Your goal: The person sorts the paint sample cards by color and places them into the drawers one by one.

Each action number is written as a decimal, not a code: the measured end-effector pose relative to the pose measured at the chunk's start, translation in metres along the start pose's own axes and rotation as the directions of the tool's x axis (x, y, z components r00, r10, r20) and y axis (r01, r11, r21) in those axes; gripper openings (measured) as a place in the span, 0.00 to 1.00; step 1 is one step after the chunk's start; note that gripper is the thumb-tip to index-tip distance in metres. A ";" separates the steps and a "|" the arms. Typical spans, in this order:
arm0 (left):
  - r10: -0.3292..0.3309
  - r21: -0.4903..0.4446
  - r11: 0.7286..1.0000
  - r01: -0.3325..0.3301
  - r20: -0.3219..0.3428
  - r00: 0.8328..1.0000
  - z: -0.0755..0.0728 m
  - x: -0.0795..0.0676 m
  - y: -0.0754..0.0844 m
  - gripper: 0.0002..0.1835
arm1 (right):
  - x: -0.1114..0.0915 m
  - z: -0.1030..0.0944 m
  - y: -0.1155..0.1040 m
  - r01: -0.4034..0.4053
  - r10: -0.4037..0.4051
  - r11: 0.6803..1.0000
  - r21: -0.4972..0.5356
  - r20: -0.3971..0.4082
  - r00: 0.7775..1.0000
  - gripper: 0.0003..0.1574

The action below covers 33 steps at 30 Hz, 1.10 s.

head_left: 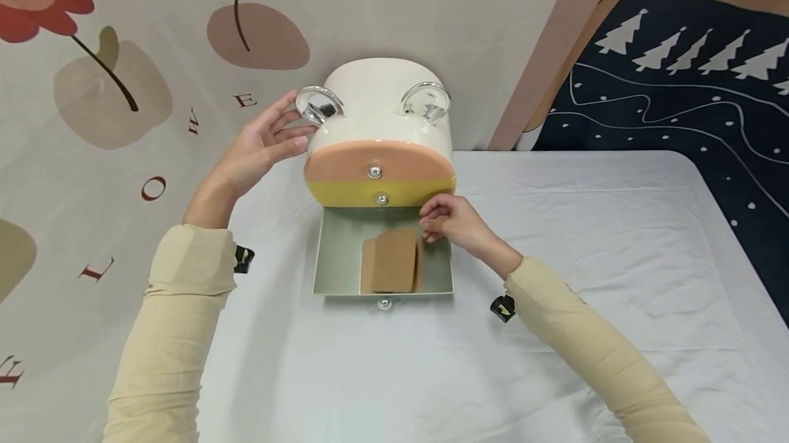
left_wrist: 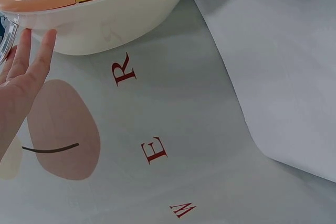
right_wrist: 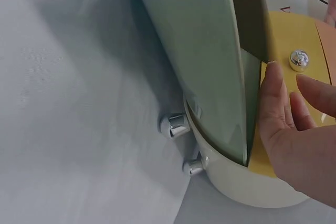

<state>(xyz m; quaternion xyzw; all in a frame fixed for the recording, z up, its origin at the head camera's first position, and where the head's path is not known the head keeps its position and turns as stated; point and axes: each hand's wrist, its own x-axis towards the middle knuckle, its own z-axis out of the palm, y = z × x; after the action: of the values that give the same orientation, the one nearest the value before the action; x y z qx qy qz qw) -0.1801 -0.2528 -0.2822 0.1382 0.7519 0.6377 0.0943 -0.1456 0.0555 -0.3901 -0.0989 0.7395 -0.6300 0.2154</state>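
Observation:
A white rounded drawer box (head_left: 385,97) with two round chrome ears stands against the wall. Its orange drawer (head_left: 345,161) and yellow drawer (head_left: 345,191) are closed. The green bottom drawer (head_left: 339,251) is pulled out, with several brown cardboard-like pieces (head_left: 396,261) in it. My left hand (head_left: 261,138) is at the box's left side, fingers extended by the left ear (head_left: 319,104); fingertips reach the white side in the left wrist view. Above the drawer's right rear corner is my right hand (head_left: 453,222), loosely bent, thumb and fingers apart and nothing between them in the right wrist view.
The box rests on a table with a white cloth (head_left: 585,258). A patterned wall covering (head_left: 148,155) with red letters runs along the left and back. A dark covering with white trees (head_left: 666,94) hangs at the right. Chrome feet (right_wrist: 176,125) support the box.

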 end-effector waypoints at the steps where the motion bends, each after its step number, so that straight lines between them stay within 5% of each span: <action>1: 0.000 -0.004 1.000 0.000 0.000 1.000 0.000 0.000 0.000 0.38 | 0.000 0.000 0.000 -0.004 0.004 1.000 -0.008 0.002 1.000 0.12; 8: 0.002 -0.014 1.000 -0.002 -0.004 1.000 0.000 -0.002 -0.001 0.38 | -0.008 -0.001 -0.003 0.027 -0.026 0.999 -0.038 0.030 0.999 0.10; 13: 0.004 -0.020 1.000 -0.004 -0.003 1.000 -0.001 -0.002 -0.002 0.38 | -0.022 0.010 -0.010 0.107 -0.102 0.994 -0.026 0.150 0.983 0.08; 20: 0.003 -0.003 1.000 -0.003 0.001 1.000 -0.001 -0.001 -0.002 0.38 | -0.048 0.041 -0.004 0.197 -0.175 0.980 -0.016 0.394 0.902 0.09; 26: 0.001 -0.003 1.000 -0.001 -0.005 1.000 0.000 0.000 0.000 0.38 | -0.065 0.060 0.012 0.147 -0.081 0.987 -0.071 0.571 0.817 0.14; 28: 0.000 -0.002 1.000 0.000 -0.006 1.000 0.000 0.000 0.000 0.38 | -0.069 0.064 0.020 0.154 -0.029 0.974 -0.167 0.582 0.813 0.18; 33: -0.002 -0.001 1.000 0.002 -0.006 1.000 0.001 -0.001 0.000 0.38 | -0.072 0.066 0.036 0.161 0.042 0.932 -0.325 0.537 0.842 0.29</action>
<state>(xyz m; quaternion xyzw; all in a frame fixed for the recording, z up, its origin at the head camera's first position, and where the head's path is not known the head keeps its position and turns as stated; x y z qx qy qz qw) -0.1793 -0.2524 -0.2820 0.1357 0.7518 0.6386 0.0928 -0.0479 0.0339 -0.4191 -0.3315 0.7481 -0.4386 0.3715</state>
